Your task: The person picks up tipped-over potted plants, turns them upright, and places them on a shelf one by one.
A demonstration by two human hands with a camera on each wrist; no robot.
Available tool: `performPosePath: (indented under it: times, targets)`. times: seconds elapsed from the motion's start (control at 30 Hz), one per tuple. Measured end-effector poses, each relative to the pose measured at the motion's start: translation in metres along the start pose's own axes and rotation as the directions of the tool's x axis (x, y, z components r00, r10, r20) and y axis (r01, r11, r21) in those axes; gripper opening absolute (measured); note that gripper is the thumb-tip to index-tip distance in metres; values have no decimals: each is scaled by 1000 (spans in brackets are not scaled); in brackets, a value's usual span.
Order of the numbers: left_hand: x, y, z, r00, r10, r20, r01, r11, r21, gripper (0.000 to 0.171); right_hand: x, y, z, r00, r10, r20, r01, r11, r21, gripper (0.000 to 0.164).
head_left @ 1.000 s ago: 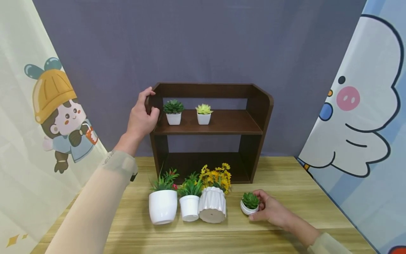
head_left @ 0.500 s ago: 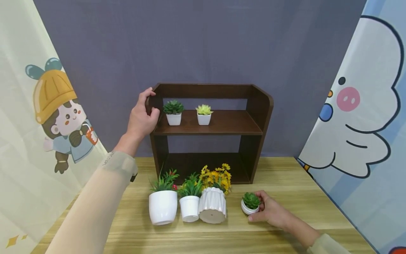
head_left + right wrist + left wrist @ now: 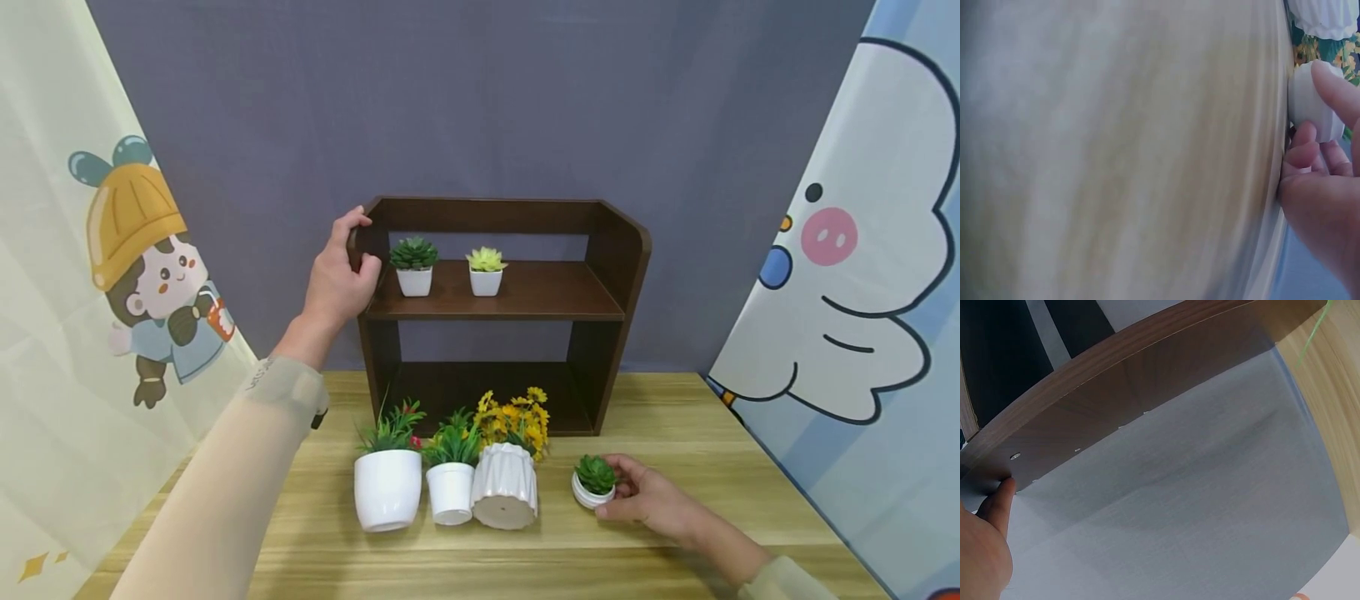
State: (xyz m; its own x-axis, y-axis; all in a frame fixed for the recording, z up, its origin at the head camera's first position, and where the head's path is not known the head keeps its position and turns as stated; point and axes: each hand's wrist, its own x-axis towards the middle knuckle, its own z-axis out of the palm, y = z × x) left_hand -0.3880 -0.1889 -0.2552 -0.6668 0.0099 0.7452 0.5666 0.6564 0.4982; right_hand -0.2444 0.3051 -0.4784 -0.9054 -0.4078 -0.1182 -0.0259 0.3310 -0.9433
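My left hand (image 3: 339, 275) grips the upper left side panel of a dark brown two-tier shelf (image 3: 495, 315), fingers over its outer edge and thumb toward the inside. In the left wrist view, a finger (image 3: 1001, 506) touches the panel's outer face. At the right of the table, my right hand (image 3: 651, 504) holds a small green succulent in a ringed white pot (image 3: 594, 490), thumb at the near side and fingers at the far side. The right wrist view shows the thumb (image 3: 1338, 94) across the white pot (image 3: 1304, 103) and the other fingers curled beside it.
A dark green succulent (image 3: 415, 267) and a yellow-green one (image 3: 486, 271) stand on the upper shelf in square white pots. Before the shelf lie three tipped white pots: a large one (image 3: 387, 490), a smaller one (image 3: 451, 493) and a ribbed one (image 3: 505, 487) with yellow flowers.
The right thumb has drawn slightly to the right along the pot's near side. The head view has shifted a little; the left hand keeps its place on the shelf.
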Motion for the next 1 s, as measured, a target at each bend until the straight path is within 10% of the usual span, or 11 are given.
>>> performPosePath:
  times: [1.0]
  targets:
    - [-1,1,-1,1000,5,0,-5,1000,-1,54,1,-38,-4,986,-18,-164,10,999,-49,75]
